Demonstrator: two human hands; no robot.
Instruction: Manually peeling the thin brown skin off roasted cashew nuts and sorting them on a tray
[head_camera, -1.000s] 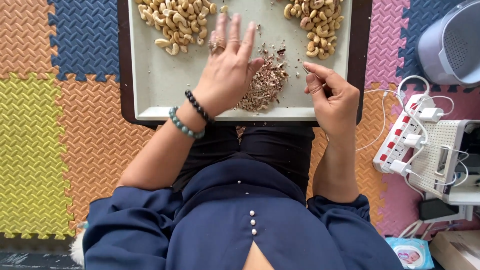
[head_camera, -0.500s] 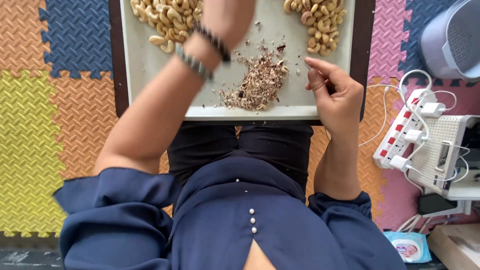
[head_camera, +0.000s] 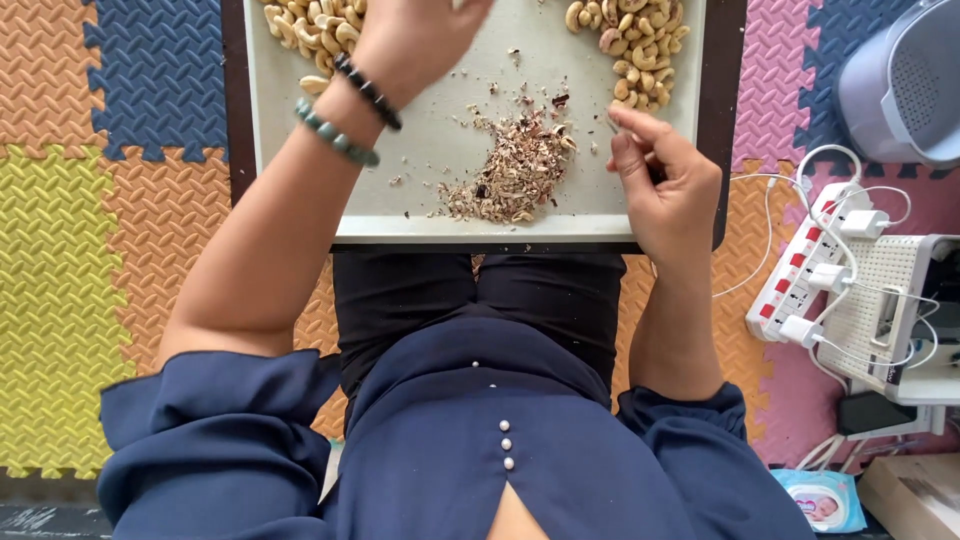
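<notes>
A floor of interlocking foam mats (head_camera: 90, 200) in orange, yellow, blue and pink is lying under everything, and a person in a dark blue top is sitting on it with a pale tray (head_camera: 440, 215) set on a darker board across the lap. Off to the right hand's outer side a white power strip (head_camera: 815, 270) with plugged-in chargers is trailing cables close to the tray's edge.

On the tray, a heap of cashews (head_camera: 310, 30) is sitting just beside the left hand (head_camera: 415, 40), a second heap (head_camera: 635, 40) is lying just beyond the right hand (head_camera: 665, 185), and a pile of brown skin flakes (head_camera: 515, 175) is resting between the two hands, nearer the right.

The left hand is reaching up past the frame's top edge; its fingers are cut off, so I cannot tell whether it is gripping anything. The right hand is curled, thumb and forefinger pinched on something thin and small, possibly a scraping tool or a nut; it is too small to tell.

The risk, as I judge it, is the left forearm sweeping low over the tray and scattering flakes or nuts, or the tray tipping off the lap.

Against a second earlier, the left hand is no longer lying flat by the flakes; it is now lifted toward the left heap, while the right hand is staying put.
</notes>
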